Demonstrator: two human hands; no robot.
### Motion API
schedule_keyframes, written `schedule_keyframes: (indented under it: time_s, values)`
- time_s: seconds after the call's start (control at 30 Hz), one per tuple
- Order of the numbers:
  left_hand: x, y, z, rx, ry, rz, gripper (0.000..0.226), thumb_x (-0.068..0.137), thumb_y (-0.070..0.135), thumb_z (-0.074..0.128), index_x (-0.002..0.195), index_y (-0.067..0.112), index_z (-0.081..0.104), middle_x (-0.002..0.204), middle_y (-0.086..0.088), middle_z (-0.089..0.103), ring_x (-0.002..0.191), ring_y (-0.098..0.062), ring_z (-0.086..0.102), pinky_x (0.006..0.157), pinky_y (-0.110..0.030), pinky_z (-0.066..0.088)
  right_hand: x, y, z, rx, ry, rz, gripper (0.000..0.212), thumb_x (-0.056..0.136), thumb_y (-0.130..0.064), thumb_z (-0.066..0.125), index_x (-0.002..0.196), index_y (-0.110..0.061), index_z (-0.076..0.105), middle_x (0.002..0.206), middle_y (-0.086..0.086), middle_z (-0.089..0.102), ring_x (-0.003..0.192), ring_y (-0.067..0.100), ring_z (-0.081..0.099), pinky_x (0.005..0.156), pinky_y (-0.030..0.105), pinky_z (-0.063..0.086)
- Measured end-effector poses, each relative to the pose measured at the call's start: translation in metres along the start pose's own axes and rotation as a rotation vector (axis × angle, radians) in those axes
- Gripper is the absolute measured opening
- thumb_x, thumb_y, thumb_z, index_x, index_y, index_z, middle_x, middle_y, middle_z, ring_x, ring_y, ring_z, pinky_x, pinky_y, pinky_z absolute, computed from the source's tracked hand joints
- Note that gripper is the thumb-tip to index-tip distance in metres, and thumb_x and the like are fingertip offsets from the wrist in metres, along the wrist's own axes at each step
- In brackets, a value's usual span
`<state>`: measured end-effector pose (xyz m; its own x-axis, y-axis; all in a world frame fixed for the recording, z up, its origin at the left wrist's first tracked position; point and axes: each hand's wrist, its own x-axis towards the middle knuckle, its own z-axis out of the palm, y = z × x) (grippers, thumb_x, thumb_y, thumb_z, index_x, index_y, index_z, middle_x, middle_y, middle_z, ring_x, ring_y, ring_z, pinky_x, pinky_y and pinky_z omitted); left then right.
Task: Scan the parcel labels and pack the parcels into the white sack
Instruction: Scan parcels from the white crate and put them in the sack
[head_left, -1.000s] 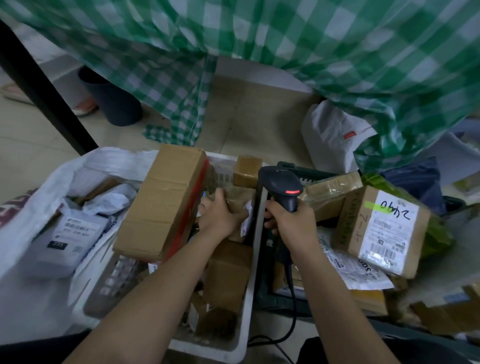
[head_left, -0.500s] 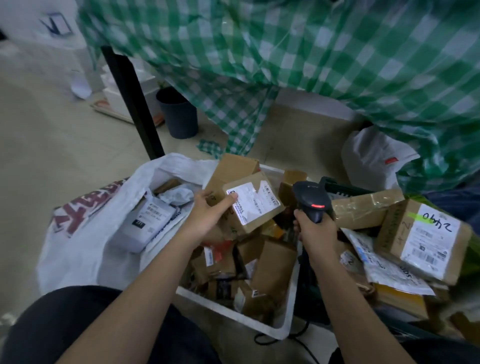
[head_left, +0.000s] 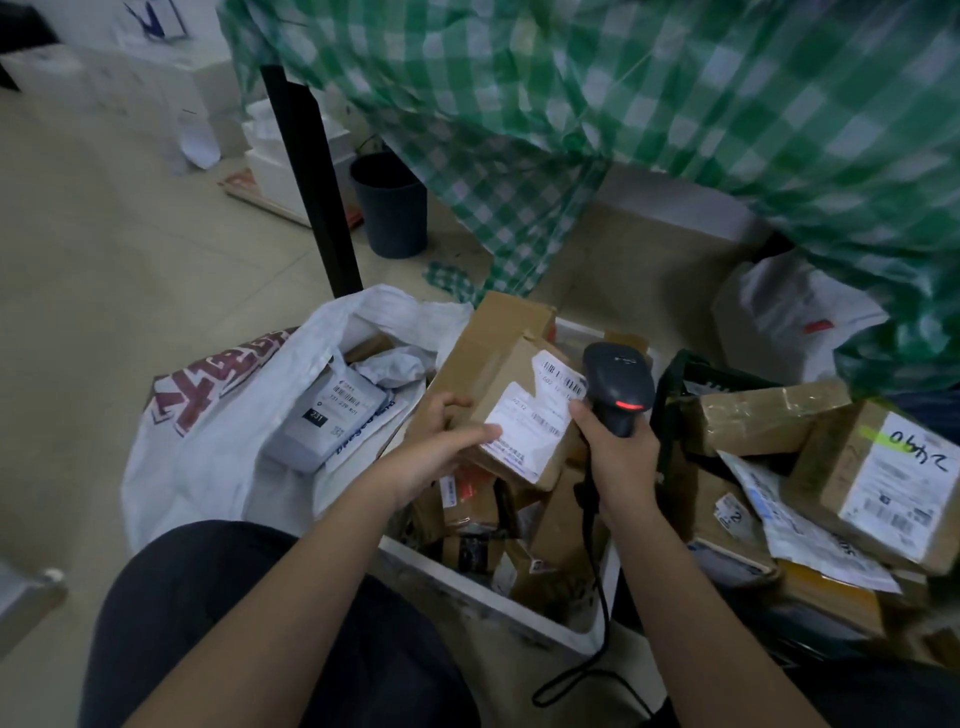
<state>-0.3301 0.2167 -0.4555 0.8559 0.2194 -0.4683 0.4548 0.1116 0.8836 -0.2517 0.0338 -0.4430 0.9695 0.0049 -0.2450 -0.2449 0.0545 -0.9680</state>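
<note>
The left hand (head_left: 441, 447) grips a cardboard parcel (head_left: 511, 410) by its near-left corner, thumb laid on the white label (head_left: 530, 421), holding it tilted above the white bin (head_left: 498, 597). At three o'clock from the parcel, the right hand (head_left: 618, 457) is wrapped round the handle of the black scanner (head_left: 618, 384), whose red light glows just beside the label. The bin holds a jumble of small brown boxes. At nine o'clock the white sack (head_left: 208, 457) gapes open, holding a grey labelled packet (head_left: 327, 421) and crumpled white wrapping. At three o'clock, a dark crate (head_left: 675, 395) carries more boxes and a flat mailer (head_left: 810, 535).
</note>
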Motion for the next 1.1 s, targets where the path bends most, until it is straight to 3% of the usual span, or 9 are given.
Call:
schedule_keyframes:
  time_s: [0.2, 0.3, 0.4, 0.47, 0.67, 0.77, 0.9, 0.97, 1.1]
  values:
    - [0.006, -0.002, 0.003, 0.211, 0.037, -0.056, 0.100, 0.046, 0.095, 0.058, 0.127, 0.039, 0.040, 0.134, 0.007, 0.054, 0.119, -0.019, 0.055, 0.107, -0.046, 0.039, 0.003, 0.001, -0.004, 0.051, -0.029, -0.010, 0.033, 0.083, -0.009, 0.075, 0.109, -0.021, 0.058, 0.093, -0.013, 0.064, 0.085, 0.001, 0.060, 0.073, 0.022, 0.048]
    - [0.005, 0.002, 0.006, 0.211, -0.051, -0.074, 0.102, 0.059, 0.083, 0.064, 0.145, 0.047, 0.023, 0.147, 0.010, 0.039, 0.130, -0.019, 0.045, 0.108, -0.047, 0.038, 0.007, 0.001, -0.010, 0.053, -0.032, -0.026, 0.027, 0.083, -0.005, 0.073, 0.097, -0.024, 0.060, 0.089, -0.012, 0.065, 0.080, 0.001, 0.061, 0.068, 0.019, 0.050]
    - [0.008, 0.003, 0.009, 0.095, -0.101, -0.071, 0.070, 0.081, 0.052, 0.068, 0.140, 0.034, 0.034, 0.134, 0.006, 0.051, 0.119, -0.016, 0.053, 0.097, -0.037, 0.048, 0.007, 0.002, -0.014, 0.043, -0.044, -0.051, 0.029, 0.082, -0.005, 0.074, 0.090, -0.029, 0.060, 0.088, -0.012, 0.066, 0.080, 0.001, 0.062, 0.067, 0.018, 0.051]
    - [0.010, 0.004, 0.010, 0.066, -0.130, -0.063, 0.072, 0.076, 0.043, 0.075, 0.136, 0.025, 0.039, 0.128, 0.001, 0.058, 0.114, -0.017, 0.057, 0.093, -0.035, 0.050, 0.005, 0.003, -0.015, 0.041, -0.053, -0.065, 0.029, 0.082, -0.003, 0.074, 0.090, -0.028, 0.061, 0.086, -0.013, 0.066, 0.076, -0.003, 0.062, 0.063, 0.013, 0.051]
    - [0.013, -0.002, 0.008, 0.032, -0.124, -0.075, 0.090, 0.060, 0.065, 0.074, 0.136, 0.035, 0.037, 0.128, 0.003, 0.061, 0.117, -0.016, 0.059, 0.092, -0.035, 0.054, 0.003, 0.003, -0.022, 0.031, -0.118, -0.081, 0.030, 0.081, 0.002, 0.073, 0.089, -0.025, 0.063, 0.085, -0.012, 0.068, 0.069, -0.008, 0.065, 0.063, 0.011, 0.052]
    - [0.014, -0.003, 0.007, 0.060, -0.138, -0.100, 0.100, 0.056, 0.063, 0.075, 0.142, 0.031, 0.033, 0.131, 0.002, 0.059, 0.117, -0.017, 0.059, 0.089, -0.033, 0.055, 0.003, 0.000, -0.025, -0.056, -0.162, -0.078, 0.025, 0.083, -0.002, 0.072, 0.089, -0.025, 0.062, 0.082, -0.010, 0.067, 0.069, -0.004, 0.064, 0.058, 0.009, 0.049]
    - [0.011, 0.000, 0.008, 0.076, -0.087, -0.108, 0.086, 0.070, 0.052, 0.077, 0.139, 0.025, 0.033, 0.134, 0.000, 0.053, 0.122, -0.020, 0.053, 0.092, -0.036, 0.051, 0.004, -0.004, -0.030, -0.191, -0.146, -0.048, 0.016, 0.085, -0.011, 0.072, 0.084, -0.024, 0.062, 0.074, -0.003, 0.064, 0.066, 0.011, 0.057, 0.059, 0.024, 0.050]
    - [0.011, 0.001, 0.007, 0.033, -0.049, -0.089, 0.095, 0.061, 0.053, 0.081, 0.138, 0.024, 0.033, 0.134, -0.003, 0.053, 0.123, -0.023, 0.053, 0.096, -0.040, 0.050, 0.002, -0.006, -0.036, -0.264, -0.143, -0.026, 0.013, 0.085, -0.015, 0.072, 0.083, -0.023, 0.062, 0.075, 0.000, 0.064, 0.069, 0.015, 0.058, 0.064, 0.029, 0.047]
    - [0.013, 0.001, 0.003, -0.112, 0.056, -0.037, 0.099, 0.064, 0.050, 0.081, 0.143, 0.018, 0.031, 0.133, -0.007, 0.056, 0.116, -0.025, 0.059, 0.096, -0.038, 0.051, -0.013, -0.010, -0.049, -0.410, -0.231, 0.008, 0.008, 0.086, -0.018, 0.071, 0.087, -0.015, 0.064, 0.074, 0.008, 0.067, 0.067, 0.018, 0.063, 0.058, 0.022, 0.047]
